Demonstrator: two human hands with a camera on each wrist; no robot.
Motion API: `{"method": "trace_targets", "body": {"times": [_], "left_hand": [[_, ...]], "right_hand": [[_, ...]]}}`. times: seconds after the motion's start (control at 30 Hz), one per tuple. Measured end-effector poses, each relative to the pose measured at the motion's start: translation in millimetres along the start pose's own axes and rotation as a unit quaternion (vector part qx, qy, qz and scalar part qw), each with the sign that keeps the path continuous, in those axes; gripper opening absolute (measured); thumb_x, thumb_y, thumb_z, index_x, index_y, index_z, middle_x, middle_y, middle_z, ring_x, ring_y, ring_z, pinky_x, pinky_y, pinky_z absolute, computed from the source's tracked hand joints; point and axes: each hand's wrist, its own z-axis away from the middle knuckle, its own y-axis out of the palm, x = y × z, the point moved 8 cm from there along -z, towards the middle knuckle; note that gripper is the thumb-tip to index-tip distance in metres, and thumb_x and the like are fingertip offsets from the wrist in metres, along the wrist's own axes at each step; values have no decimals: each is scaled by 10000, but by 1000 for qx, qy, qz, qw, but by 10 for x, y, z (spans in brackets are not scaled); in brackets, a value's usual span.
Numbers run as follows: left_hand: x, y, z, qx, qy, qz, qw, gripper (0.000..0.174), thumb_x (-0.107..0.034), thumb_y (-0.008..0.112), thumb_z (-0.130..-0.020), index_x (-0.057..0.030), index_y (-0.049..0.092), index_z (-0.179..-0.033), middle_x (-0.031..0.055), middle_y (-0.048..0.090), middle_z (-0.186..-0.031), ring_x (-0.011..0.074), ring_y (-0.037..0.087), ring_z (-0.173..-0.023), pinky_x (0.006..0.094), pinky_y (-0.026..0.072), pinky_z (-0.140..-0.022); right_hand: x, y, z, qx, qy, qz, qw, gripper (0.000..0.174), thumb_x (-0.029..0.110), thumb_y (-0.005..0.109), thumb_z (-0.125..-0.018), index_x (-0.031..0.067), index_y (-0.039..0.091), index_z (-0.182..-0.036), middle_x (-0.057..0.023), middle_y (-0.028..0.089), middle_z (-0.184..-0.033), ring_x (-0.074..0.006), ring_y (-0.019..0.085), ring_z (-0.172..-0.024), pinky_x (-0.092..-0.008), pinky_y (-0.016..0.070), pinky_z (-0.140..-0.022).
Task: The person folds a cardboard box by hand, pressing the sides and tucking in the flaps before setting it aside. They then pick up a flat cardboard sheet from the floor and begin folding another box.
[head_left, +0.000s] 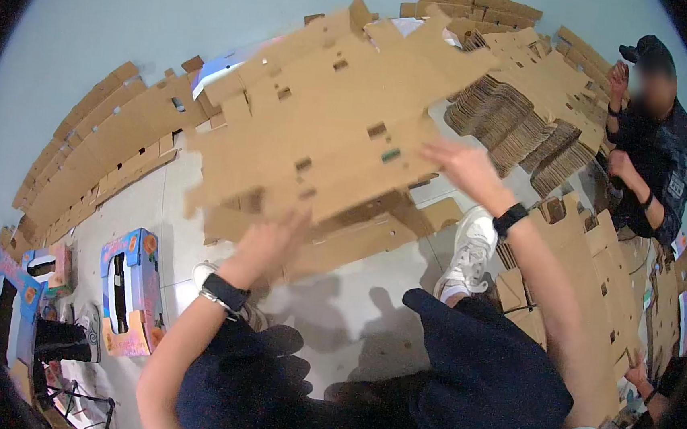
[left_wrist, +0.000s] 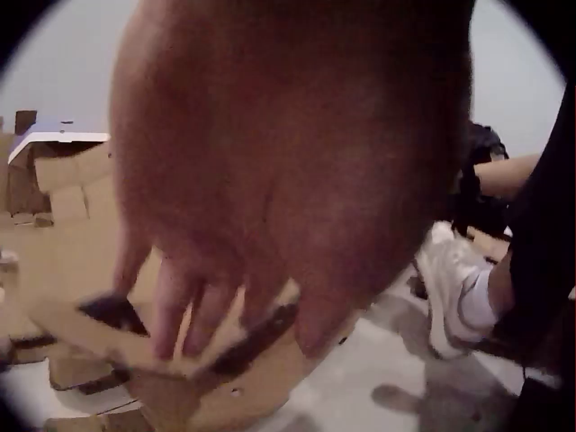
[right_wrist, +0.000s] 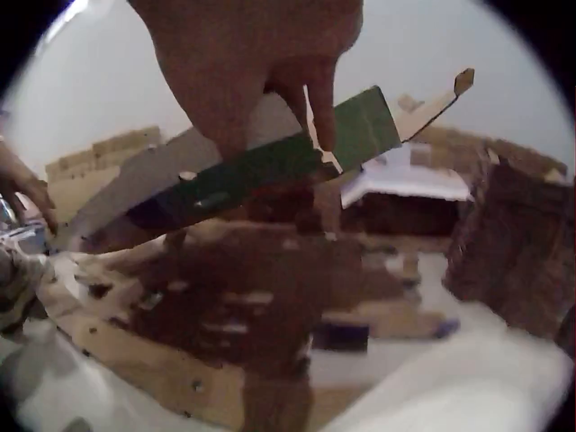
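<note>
A large flat cardboard box blank (head_left: 344,110) with cut slots and tabs is raised over other cardboard, brown face up. My left hand (head_left: 268,245) holds its near left edge, blurred in the head view; in the left wrist view the fingers (left_wrist: 171,315) point down at the cardboard. Farther right, my right hand (head_left: 472,172) grips the near right edge. Seen from the right wrist, the blank (right_wrist: 360,135) tilts and shows a green and purple printed side, pinched between thumb and fingers. More brown cardboard (head_left: 357,244) lies on the floor beneath.
Stacked blanks (head_left: 512,123) stand at back right, more cardboard (head_left: 573,273) at right. Folded colourful boxes (head_left: 131,295) stand left. Cardboard strips (head_left: 107,143) lean along the wall. Another person (head_left: 647,150) sits at right. My white shoe (head_left: 469,253) is close by the right hand.
</note>
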Motion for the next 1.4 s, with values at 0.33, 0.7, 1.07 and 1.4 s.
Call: {"method": "trace_targets", "body": {"times": [0.33, 0.7, 1.07, 1.4], "left_hand": [[578, 900, 172, 218, -36, 75, 972, 425, -411, 478, -882, -67, 571, -1113, 183, 619, -1080, 360, 597, -986, 454, 465, -840], [1364, 350, 1011, 56, -228, 58, 970, 435, -393, 546, -859, -123, 549, -1200, 122, 627, -1135, 320, 574, -1076, 471, 404, -945], [1855, 614, 1760, -39, -301, 273, 913, 448, -333, 595, -835, -38, 579, -1171, 218, 659, -952, 323, 633, -931, 397, 484, -816], [1528, 1401, 760, 4, -216, 249, 944, 554, -322, 676, -774, -53, 515, -1231, 222, 599, -1112, 354, 578, -1043, 416, 462, -889]], "right_hand": [[-217, 1833, 1178, 487, 175, -117, 848, 387, 383, 550, -832, 199, 618, -1165, -91, 616, -1178, -304, 583, -1056, -412, 470, -873], [1301, 578, 1176, 488, 27, -552, 676, 435, 372, 506, -941, 15, 604, -1169, -88, 639, -1132, -180, 586, -1050, -313, 433, -928], [1486, -1902, 2780, 90, 565, -637, 517, 499, 396, 470, -942, 39, 488, -1290, -106, 534, -1238, -227, 498, -1126, -346, 383, -961], [1542, -730, 2359, 293, 342, -620, 642, 519, 407, 465, -940, 31, 468, -1298, -114, 496, -1291, -233, 459, -1173, -358, 361, -981]]}}
